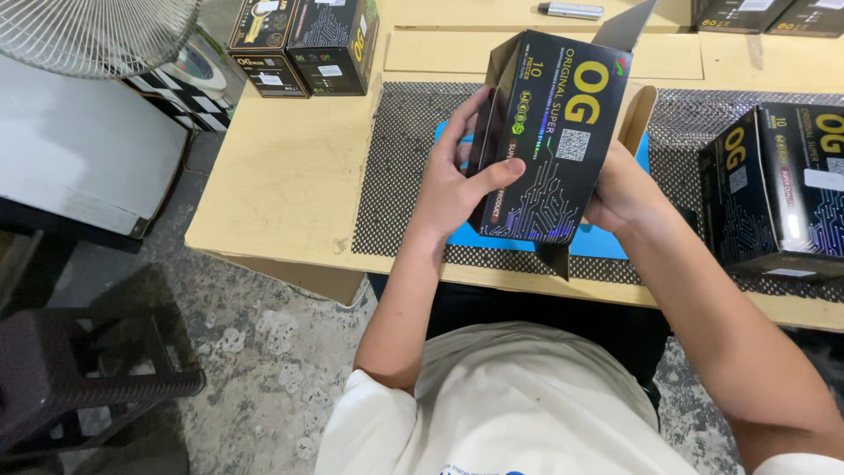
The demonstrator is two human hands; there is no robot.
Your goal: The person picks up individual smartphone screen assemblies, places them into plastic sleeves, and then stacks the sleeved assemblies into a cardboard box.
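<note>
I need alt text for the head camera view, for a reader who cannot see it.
Two bare hands, left hand and right hand, hold a black printed cardboard box with open flaps above a blue mat on a pale wooden table. More black boxes stand at the right.

Boxes (778,189) right; bare tabletop (290,167) left.

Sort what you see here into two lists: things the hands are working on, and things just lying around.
In hand:
- black printed carton, flaps open
- left hand, thumb across its front
- right hand, gripping its far side
- blue mat and black mesh mat beneath

Lying about:
- finished black boxes at right
- stacked boxes at the table's far left corner
- silver marker
- fan
</note>
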